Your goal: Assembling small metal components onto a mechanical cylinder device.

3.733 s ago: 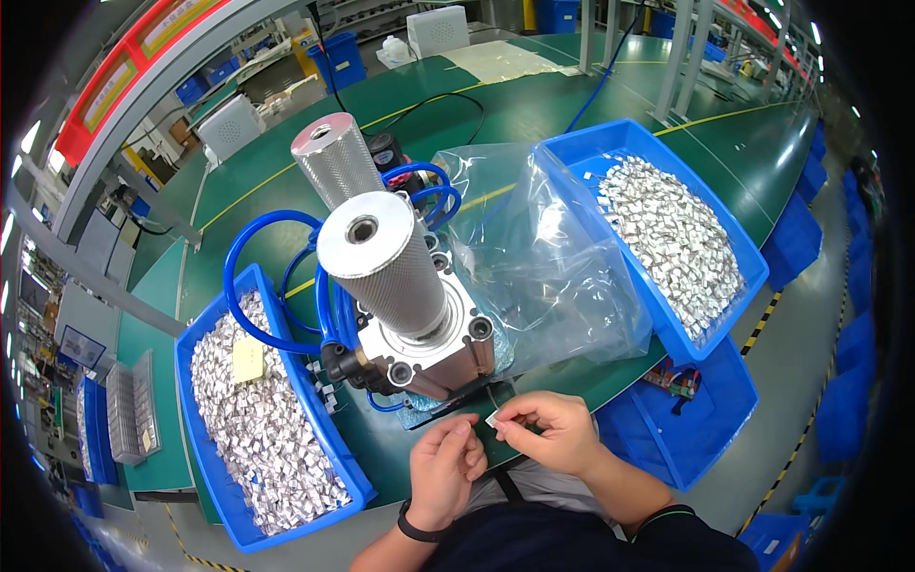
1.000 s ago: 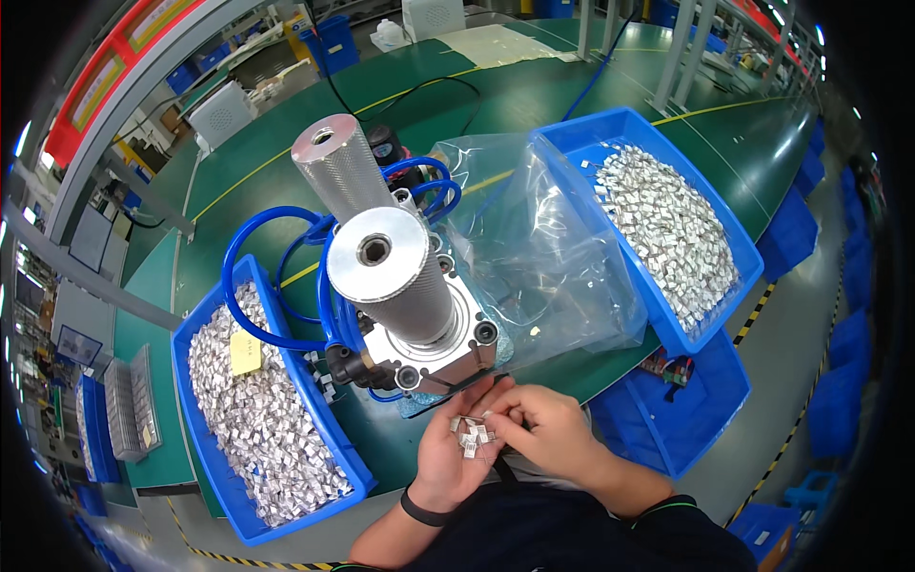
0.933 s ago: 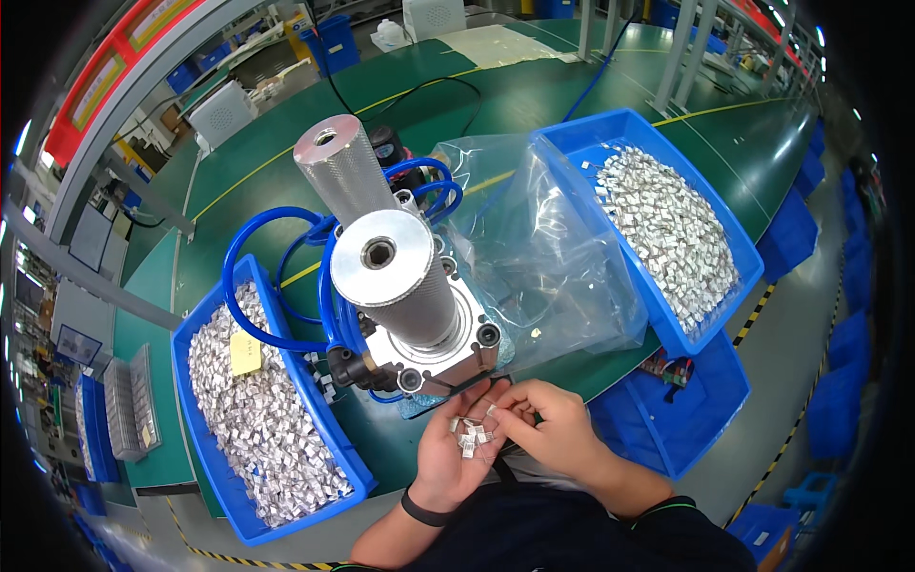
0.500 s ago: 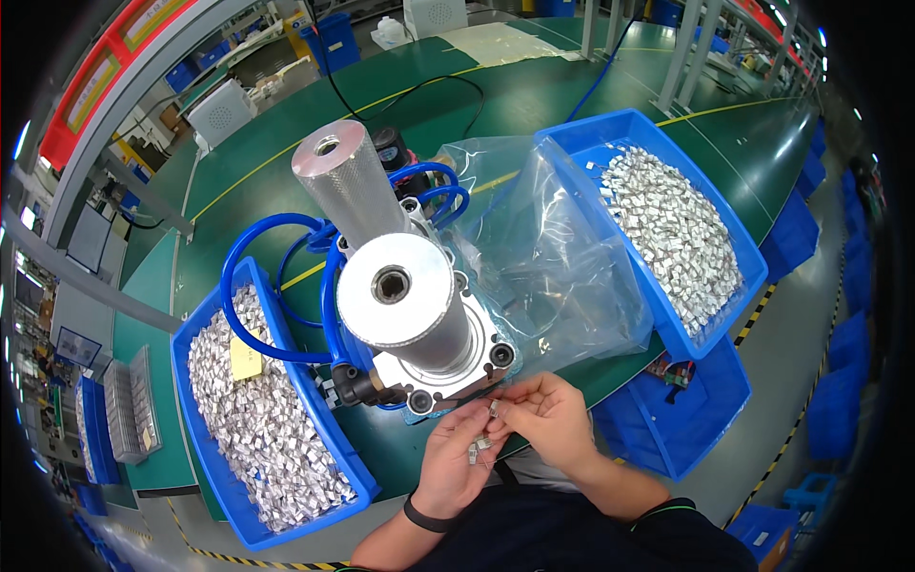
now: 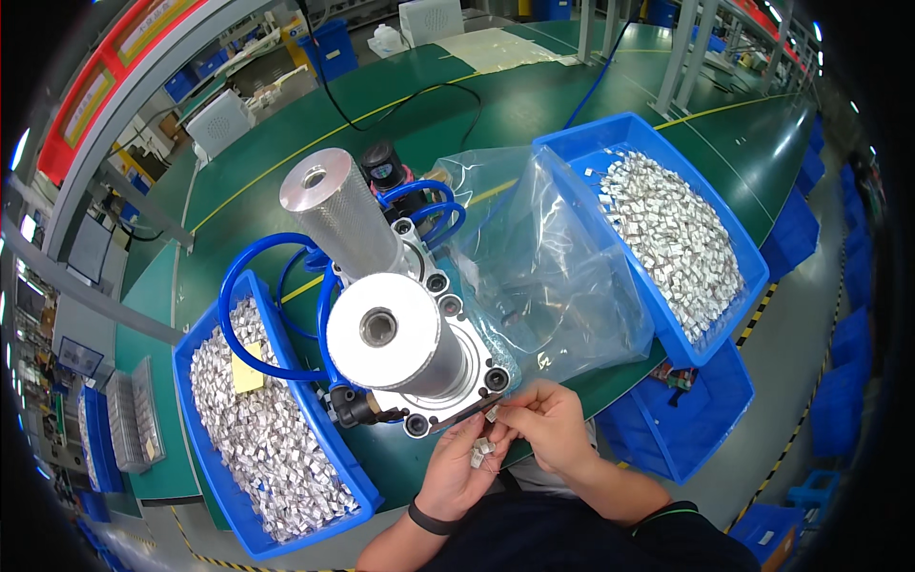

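Note:
Close to the front edge of a pneumatic fixture (image 5: 448, 367) with two silver cylinders, both my hands meet. My right hand (image 5: 558, 434) pinches a small white component with thin leads (image 5: 493, 414) between thumb and fingertips. The fingertips of my left hand (image 5: 456, 474) come up to the same part, and a few more such components (image 5: 481, 452) lie against its curled fingers. A dark band circles my left wrist. The fixture's front underside, where the fingertips are, is partly hidden by the metal block.
A blue bin (image 5: 372, 496) heaped with small white components, a yellow note (image 5: 248, 368) on top, stands left. Another filled blue bin (image 5: 758, 262) is at the right, beside a clear plastic bag (image 5: 562, 276). Blue air hoses (image 5: 229, 315) loop from the fixture. Below right sits a blue bin (image 5: 710, 424).
The view has tilted slightly, so the fixture's cylinders appear lower and a little to the left. My hands keep nearly the same pose, with the pinched component still at the fingertips.

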